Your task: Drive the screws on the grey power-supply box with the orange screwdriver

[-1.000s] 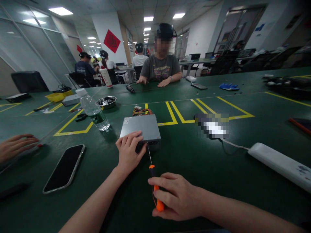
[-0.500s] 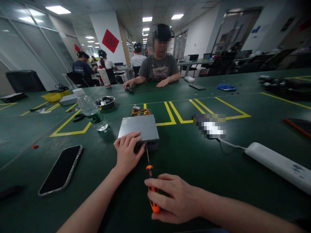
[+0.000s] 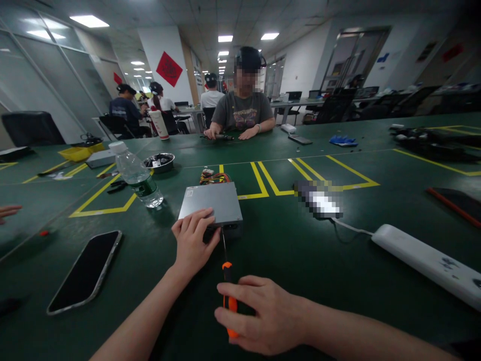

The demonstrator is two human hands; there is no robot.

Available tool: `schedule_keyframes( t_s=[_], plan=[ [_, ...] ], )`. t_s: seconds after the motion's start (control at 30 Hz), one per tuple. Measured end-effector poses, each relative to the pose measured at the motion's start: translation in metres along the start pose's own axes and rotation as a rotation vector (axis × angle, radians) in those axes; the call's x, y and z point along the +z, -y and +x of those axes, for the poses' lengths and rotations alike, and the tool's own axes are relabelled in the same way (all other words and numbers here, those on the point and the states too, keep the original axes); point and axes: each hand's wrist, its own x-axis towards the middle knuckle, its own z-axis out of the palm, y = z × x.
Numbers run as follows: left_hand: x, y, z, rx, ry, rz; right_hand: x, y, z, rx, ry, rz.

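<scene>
A grey metal computer power supply (image 3: 214,200) lies on the green table, its bundle of coloured cables (image 3: 215,177) at the far side. My left hand (image 3: 195,238) grips its near left corner, fingers over the top and thumb at the front face. In my right hand (image 3: 259,313) is a screwdriver (image 3: 227,273) with an orange and black handle, held between thumb and fingers. Its thin shaft reaches the front face of the power supply, close to my left thumb. The exact spot where the tip meets the case is too small to make out.
A water bottle (image 3: 137,178) and a metal bowl of small parts (image 3: 160,163) stand left of the power supply. A phone (image 3: 85,271) lies at near left, a white power strip (image 3: 424,260) at right. Across the table sits a person (image 3: 242,113). Another person's fingers (image 3: 9,211) show at the left edge.
The view has shifted slightly. My hands keep their places on the power supply and screwdriver. Another person's fingers have come in at left, and the person opposite has moved the dark object they hold.
</scene>
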Motion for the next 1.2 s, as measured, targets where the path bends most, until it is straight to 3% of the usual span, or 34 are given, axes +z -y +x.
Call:
schedule_keyframes(
  t_s=[0.1,0.3,0.5,0.77,0.97,1.2],
  plan=[
    [0.0004,-0.0004,-0.0001,-0.006,0.0,-0.001,0.0005,-0.0002,-0.0009,-0.032,0.017,-0.032],
    [0.0,-0.0007,0.0004,0.006,-0.006,0.0,0.0028,-0.0029,-0.0041,0.018,-0.134,0.024],
    [-0.0001,-0.0004,0.0,-0.005,0.008,0.0,-0.0028,-0.0007,0.001,-0.029,0.002,-0.027],
    [0.0012,0.0002,-0.0009,-0.001,-0.005,-0.009,0.0046,-0.0048,-0.0066,0.01,-0.139,0.037],
    [0.0,-0.0006,-0.0007,-0.014,0.005,-0.016,-0.0004,-0.0016,-0.0012,-0.038,-0.006,-0.021],
    [0.0007,0.0,-0.0002,0.004,-0.006,-0.007,0.006,-0.0028,-0.0045,-0.056,-0.075,-0.091]
  ],
)
